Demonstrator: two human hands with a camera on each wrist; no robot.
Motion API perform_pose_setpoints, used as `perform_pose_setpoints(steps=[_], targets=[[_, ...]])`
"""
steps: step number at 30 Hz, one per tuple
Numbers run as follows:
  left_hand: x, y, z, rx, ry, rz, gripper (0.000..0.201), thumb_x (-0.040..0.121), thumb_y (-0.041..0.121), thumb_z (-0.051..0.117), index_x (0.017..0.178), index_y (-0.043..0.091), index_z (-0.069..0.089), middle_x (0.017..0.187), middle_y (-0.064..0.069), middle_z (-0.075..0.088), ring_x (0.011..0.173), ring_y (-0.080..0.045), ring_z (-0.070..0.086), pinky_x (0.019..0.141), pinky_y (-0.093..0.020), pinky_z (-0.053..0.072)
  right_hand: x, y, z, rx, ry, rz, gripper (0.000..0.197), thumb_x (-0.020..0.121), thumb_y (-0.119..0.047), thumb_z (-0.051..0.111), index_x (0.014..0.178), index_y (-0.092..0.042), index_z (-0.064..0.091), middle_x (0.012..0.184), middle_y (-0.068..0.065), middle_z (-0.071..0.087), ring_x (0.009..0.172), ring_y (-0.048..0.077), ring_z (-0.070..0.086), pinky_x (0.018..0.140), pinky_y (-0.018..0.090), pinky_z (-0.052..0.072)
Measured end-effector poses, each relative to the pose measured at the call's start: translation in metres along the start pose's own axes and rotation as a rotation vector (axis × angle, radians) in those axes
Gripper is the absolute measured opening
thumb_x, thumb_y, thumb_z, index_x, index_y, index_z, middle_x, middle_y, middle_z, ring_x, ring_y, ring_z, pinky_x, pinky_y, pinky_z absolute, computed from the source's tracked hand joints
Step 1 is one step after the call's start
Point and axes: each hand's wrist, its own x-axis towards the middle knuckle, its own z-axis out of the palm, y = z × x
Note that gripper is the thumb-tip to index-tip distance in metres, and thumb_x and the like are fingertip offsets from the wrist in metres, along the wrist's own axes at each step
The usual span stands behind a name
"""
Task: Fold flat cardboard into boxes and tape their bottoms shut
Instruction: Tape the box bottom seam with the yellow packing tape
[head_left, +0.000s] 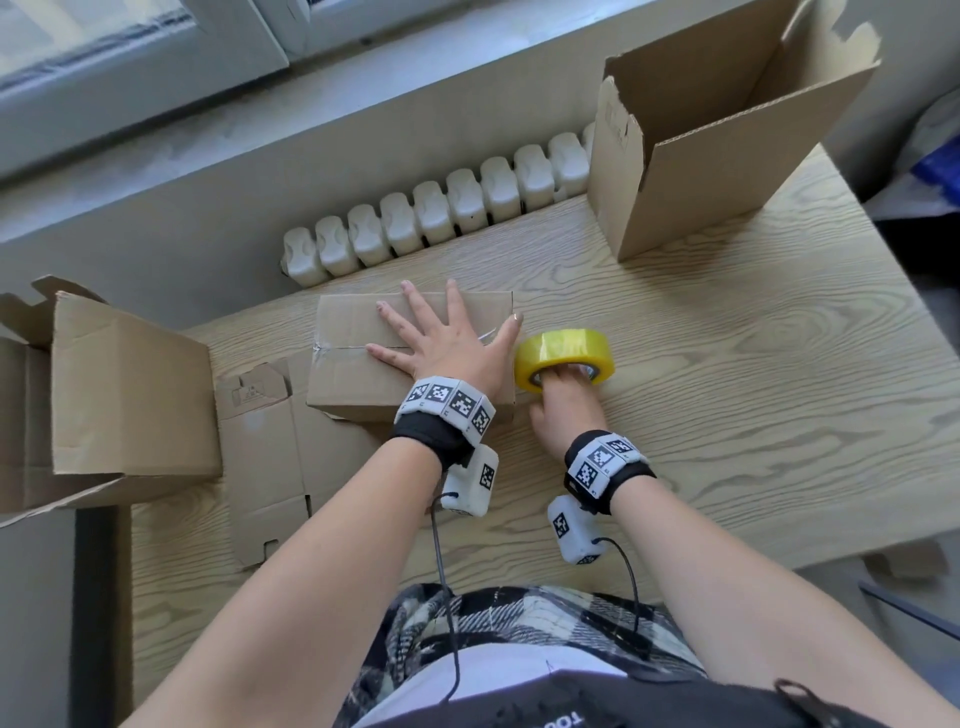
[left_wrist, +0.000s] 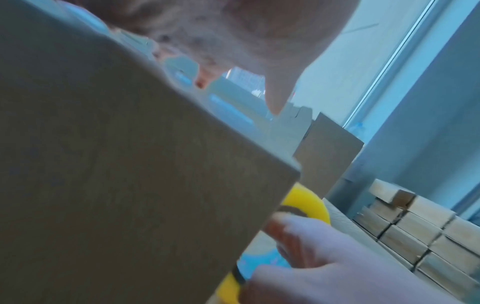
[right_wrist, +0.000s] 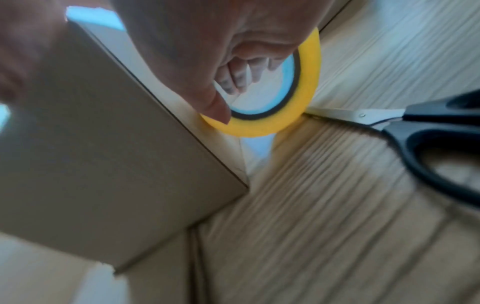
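Note:
A brown cardboard box (head_left: 358, 364) stands bottom-up in the middle of the wooden table (head_left: 727, 364), with clear tape along its centre seam. My left hand (head_left: 447, 340) lies flat on the box with fingers spread, pressing the flaps. Just right of the box, my right hand (head_left: 560, 387) holds a yellow tape roll (head_left: 566, 353), fingers hooked through its core. A short strand of tape runs from the roll to the box's right edge. In the right wrist view the roll (right_wrist: 309, 92) sits against the box's side (right_wrist: 103, 164), fingertips (right_wrist: 239, 78) inside the ring.
Flat cardboard (head_left: 270, 467) lies under the box. An open box (head_left: 119, 395) stands at the left table edge, another (head_left: 701, 156) at the back right. Black-handled scissors (right_wrist: 428, 131) lie on the table by the roll. A white radiator (head_left: 441, 213) runs behind the table.

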Motion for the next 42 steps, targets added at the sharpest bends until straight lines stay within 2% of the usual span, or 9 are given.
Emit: perform_pose_setpoints(steps=[6, 11, 17, 20, 24, 27, 30, 36, 42], targets=[[0.006, -0.013, -0.017, 0.398, -0.113, 0.482, 0.146, 0.048, 0.093, 0.060, 0.156, 0.023, -0.009, 0.165, -0.002, -0.007, 0.149, -0.029, -0.021, 0.112, -0.067, -0.017, -0.009, 0.005, -0.005, 0.423, -0.005, 0.179, 0.036, 0.087, -0.005, 0.055, 0.123, -0.007, 0.057, 0.132, 0.012, 0.056, 0.122, 0.033, 0.051, 0.099, 0.035, 0.041], [0.004, -0.002, -0.018, 0.536, -0.139, 0.580, 0.153, 0.042, 0.071, 0.082, 0.149, 0.041, -0.023, 0.161, -0.009, 0.002, 0.148, -0.038, -0.001, 0.111, -0.073, -0.002, -0.009, 0.003, -0.017, 0.475, 0.015, 0.167, 0.040, 0.088, 0.001, 0.048, 0.126, -0.009, 0.057, 0.129, 0.011, 0.058, 0.121, 0.031, 0.050, 0.095, 0.031, 0.039], [-0.003, -0.017, -0.030, 0.393, -0.064, 0.541, 0.134, 0.045, 0.066, 0.075, 0.151, 0.044, -0.005, 0.153, -0.009, 0.018, 0.135, -0.033, 0.018, 0.111, -0.049, 0.014, -0.001, -0.017, -0.063, 0.494, 0.192, 0.102, 0.016, 0.086, -0.029, 0.047, 0.095, -0.032, 0.060, 0.090, 0.003, 0.053, 0.102, 0.027, 0.047, 0.089, 0.042, 0.039], [-0.012, -0.019, -0.041, 0.165, 0.035, 0.497, 0.124, 0.045, 0.066, 0.073, 0.149, 0.051, 0.007, 0.151, -0.006, 0.021, 0.134, -0.030, 0.019, 0.106, -0.046, 0.016, 0.000, -0.032, -0.090, 0.722, 0.188, 0.055, 0.031, 0.094, -0.053, 0.043, 0.119, -0.044, 0.059, 0.103, -0.009, 0.068, 0.102, 0.013, 0.060, 0.090, 0.035, 0.047], [-0.031, -0.020, -0.056, -0.057, 0.227, 0.484, 0.121, 0.045, 0.060, 0.078, 0.147, 0.052, 0.014, 0.151, -0.008, 0.019, 0.139, -0.029, 0.013, 0.109, -0.044, 0.009, 0.008, -0.062, -0.117, 1.097, 0.225, -0.006, 0.047, 0.092, -0.037, 0.064, 0.138, -0.037, 0.052, 0.116, -0.003, 0.070, 0.111, 0.007, 0.064, 0.097, 0.028, 0.049], [-0.043, -0.019, -0.061, -0.171, 0.363, 0.433, 0.123, 0.043, 0.059, 0.081, 0.147, 0.052, 0.016, 0.149, -0.005, 0.018, 0.139, -0.026, 0.012, 0.110, -0.045, 0.008, 0.010, -0.083, -0.146, 1.146, 0.244, -0.083, 0.030, 0.091, -0.018, 0.069, 0.120, -0.025, 0.063, 0.100, -0.003, 0.071, 0.079, 0.002, 0.067, 0.067, 0.016, 0.050], [-0.053, -0.018, -0.064, -0.243, 0.451, 0.400, 0.121, 0.041, 0.056, 0.080, 0.146, 0.052, 0.020, 0.147, -0.006, 0.017, 0.138, -0.028, 0.014, 0.110, -0.049, 0.011, 0.003, -0.102, -0.166, 1.159, 0.247, -0.090, 0.008, 0.090, -0.024, 0.070, 0.097, -0.019, 0.069, 0.078, -0.005, 0.067, 0.051, 0.007, 0.052, 0.046, 0.016, 0.041], [-0.068, -0.016, -0.050, -0.429, 0.711, 0.245, 0.113, 0.042, 0.056, 0.082, 0.144, 0.042, 0.034, 0.145, -0.012, 0.022, 0.136, -0.032, 0.019, 0.105, -0.053, 0.016, -0.005, -0.121, -0.160, 0.835, 0.385, -0.209, 0.025, 0.080, -0.053, 0.070, 0.092, -0.032, 0.064, 0.091, -0.008, 0.071, 0.080, 0.021, 0.070, 0.072, 0.048, 0.058], [-0.075, -0.015, -0.042, -0.572, 0.801, 0.153, 0.091, 0.058, 0.071, 0.064, 0.139, 0.037, 0.037, 0.148, -0.013, 0.023, 0.138, -0.033, 0.022, 0.106, -0.057, 0.020, -0.030, -0.135, -0.145, 0.667, 0.502, -0.382, 0.019, 0.088, -0.028, 0.071, 0.099, -0.018, 0.058, 0.086, -0.010, 0.065, 0.068, 0.012, 0.062, 0.069, 0.044, 0.056]])
